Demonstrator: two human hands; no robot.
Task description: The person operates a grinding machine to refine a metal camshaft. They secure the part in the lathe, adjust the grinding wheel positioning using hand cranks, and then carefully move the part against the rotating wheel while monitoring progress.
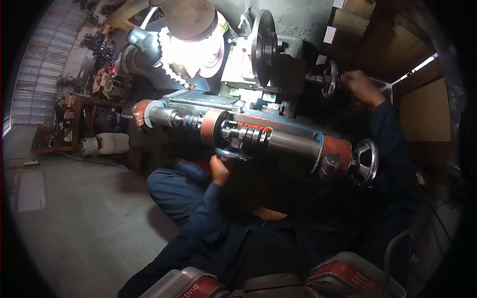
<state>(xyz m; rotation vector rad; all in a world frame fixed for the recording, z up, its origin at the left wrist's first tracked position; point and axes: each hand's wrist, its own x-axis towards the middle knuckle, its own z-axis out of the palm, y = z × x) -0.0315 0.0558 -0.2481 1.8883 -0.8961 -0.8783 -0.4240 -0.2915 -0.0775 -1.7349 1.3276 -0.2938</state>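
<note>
My left hand (219,170) is closed on the rim of a chrome handwheel (234,155) at the front of a blue-grey machine. Off to the right, my right hand (361,88) curls at the outer side of a second, upright handwheel (330,79), apparently on its crank handle; the fingertips are partly hidden. Between my hands runs a horizontal steel shaft (293,148) with a red collar (214,126) and several metal rings. A third handwheel (365,163) sits at the shaft's right end. Beyond it stands a large dark metal disc (263,47) on edge.
A bright work lamp (141,42) lights a round part (191,47) at the back. Shelves with many metal parts line the left wall. A white-wrapped cylinder (112,143) lies near a rusty stand (77,124). Wooden panels (422,116) stand at right.
</note>
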